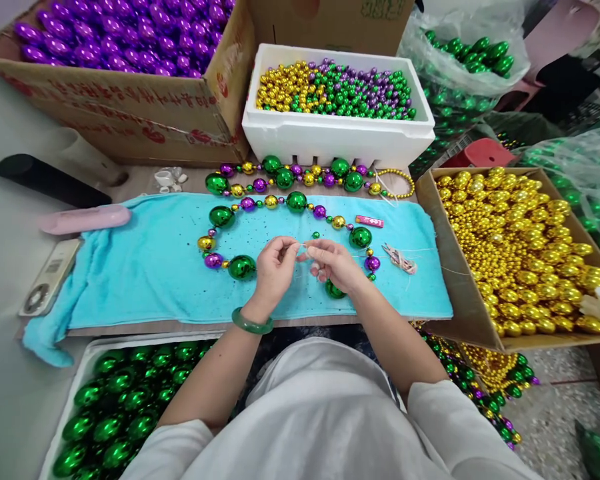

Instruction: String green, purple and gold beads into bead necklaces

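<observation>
My left hand (pixel 276 265) and my right hand (pixel 333 263) meet above a turquoise towel (pixel 145 267). Both are pinched on a thin, pale string (pixel 303 245) that runs between the fingertips. A bead garland (pixel 295 202) of green, purple and gold balls curves around my hands on the towel. Its large green ball (pixel 242 267) lies beside my left wrist, and another green ball (pixel 336 289) is partly hidden under my right hand. To the right rest small scissors (pixel 400 259) with wrapped handles and a pink lighter (pixel 369 221). One small green bead (pixel 316 235) sits just beyond my fingers.
A finished-looking bead strand (pixel 285 178) lies behind the towel, before a white foam box (pixel 337 133) of small beads. Cardboard boxes of purple balls (pixel 130 100) and gold beads (pixel 467 280) flank it. Green balls (pixel 125 400) fill a tray at lower left.
</observation>
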{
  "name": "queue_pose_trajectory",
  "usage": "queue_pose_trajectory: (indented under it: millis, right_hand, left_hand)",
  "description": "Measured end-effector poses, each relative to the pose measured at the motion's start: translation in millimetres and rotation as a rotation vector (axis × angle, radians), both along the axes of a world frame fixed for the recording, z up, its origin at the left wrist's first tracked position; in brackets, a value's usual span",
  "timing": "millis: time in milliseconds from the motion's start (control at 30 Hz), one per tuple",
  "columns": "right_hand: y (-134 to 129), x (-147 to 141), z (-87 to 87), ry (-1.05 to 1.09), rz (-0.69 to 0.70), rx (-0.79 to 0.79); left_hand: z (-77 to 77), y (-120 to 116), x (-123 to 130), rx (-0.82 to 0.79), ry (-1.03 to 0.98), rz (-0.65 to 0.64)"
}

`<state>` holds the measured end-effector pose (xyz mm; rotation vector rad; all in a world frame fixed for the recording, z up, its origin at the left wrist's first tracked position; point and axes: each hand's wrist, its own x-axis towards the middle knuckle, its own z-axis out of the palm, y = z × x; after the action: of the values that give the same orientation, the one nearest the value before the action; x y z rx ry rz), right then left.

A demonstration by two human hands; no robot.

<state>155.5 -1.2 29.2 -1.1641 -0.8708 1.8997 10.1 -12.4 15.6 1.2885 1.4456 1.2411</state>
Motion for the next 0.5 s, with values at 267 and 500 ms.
queue_pose_trajectory:
  millis: [267, 500]
  right_hand:
    - [-1.4, 3.0, -7.9, -0.091, -0.100, 0.109]
    - [1.2, -3.1, -14.4, -0.305, -0.200, 0.316]
  left_hand:
    - [3.3, 1.7, -4.2, 0.026, 0.143, -0.155]
    - [5.7, 1.6, 0.1, 0.053, 0.193, -0.071]
